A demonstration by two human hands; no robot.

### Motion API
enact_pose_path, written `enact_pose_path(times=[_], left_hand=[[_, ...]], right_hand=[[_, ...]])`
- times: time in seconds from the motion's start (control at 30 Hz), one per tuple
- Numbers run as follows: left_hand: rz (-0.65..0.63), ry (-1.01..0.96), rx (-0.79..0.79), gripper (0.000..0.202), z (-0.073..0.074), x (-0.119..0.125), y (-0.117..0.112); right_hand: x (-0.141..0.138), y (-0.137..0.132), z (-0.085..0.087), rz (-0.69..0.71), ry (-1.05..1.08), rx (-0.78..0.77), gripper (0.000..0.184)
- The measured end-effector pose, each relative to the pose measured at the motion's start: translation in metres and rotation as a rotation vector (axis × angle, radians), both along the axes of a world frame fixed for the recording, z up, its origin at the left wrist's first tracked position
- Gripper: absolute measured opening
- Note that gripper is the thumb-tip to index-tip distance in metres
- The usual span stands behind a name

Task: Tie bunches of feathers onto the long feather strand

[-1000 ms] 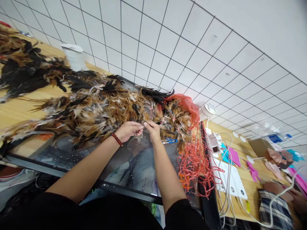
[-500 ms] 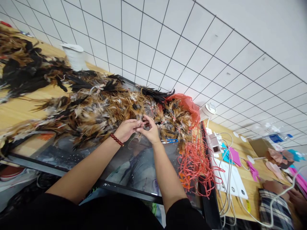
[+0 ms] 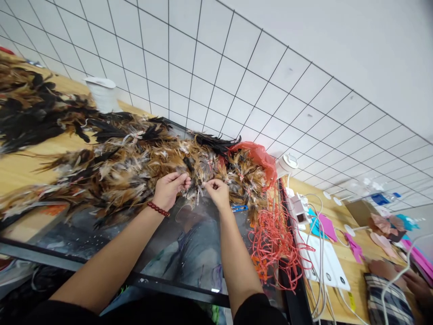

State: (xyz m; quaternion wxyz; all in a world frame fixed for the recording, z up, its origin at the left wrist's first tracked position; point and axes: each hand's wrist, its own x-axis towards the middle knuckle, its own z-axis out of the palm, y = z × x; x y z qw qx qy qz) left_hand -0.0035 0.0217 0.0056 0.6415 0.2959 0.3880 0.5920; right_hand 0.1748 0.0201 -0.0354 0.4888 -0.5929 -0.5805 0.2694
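Observation:
My left hand, with a dark red bead bracelet at the wrist, has its thumb and fingers pinched together. Facing it, my right hand is pinched in the same way. What each pinch holds is too small to make out. A small feather bundle with pale ends pointing down lies between the fingertips. Behind and around both hands spreads a heap of brown, white and black feathers. A dark glossy tabletop shows below the hands.
A blue-handled tool lies right of my right hand. Tangled red string and a red plastic bag are farther right. White cables run past a white panel. Another person's checked sleeve is at the lower right.
My hands were together at the fingertips and have moved apart, left hand to the left and right hand slightly to the right. The feather bundle now shows between them. The view has tilted slightly.

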Motion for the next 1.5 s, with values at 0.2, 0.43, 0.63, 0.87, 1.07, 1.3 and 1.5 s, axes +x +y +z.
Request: enact_pose_path(times=[0.2,0.43,0.63,0.87,1.07,1.3,1.5], left_hand=[[-0.031,-0.001,-0.003,0.037,0.001,0.002,-0.004],[-0.104,0.031,-0.007,0.034,0.000,0.005,-0.006],[-0.113,0.061,-0.056,0.032,-0.003,0.005,-0.006],[-0.183,0.132,-0.100,0.031,-0.005,0.009,-0.007],[-0.222,0.139,-0.142,0.029,-0.006,0.009,-0.007],[-0.317,0.107,-0.208,0.025,-0.006,0.007,-0.007],[-0.451,0.127,-0.193,0.022,-0.008,0.003,-0.005]], right_hand=[[-0.010,-0.005,0.011,0.122,-0.190,-0.038,0.017],[-0.009,0.001,0.016,0.194,0.322,-0.168,0.038],[-0.005,0.002,0.011,0.137,0.615,-0.220,0.032],[-0.012,-0.001,0.008,0.169,0.483,-0.143,0.029],[-0.018,-0.003,0.011,0.218,0.413,-0.111,0.027],[-0.022,-0.004,0.012,0.183,0.413,-0.108,0.032],[-0.018,-0.001,0.008,0.206,0.391,-0.047,0.028]])
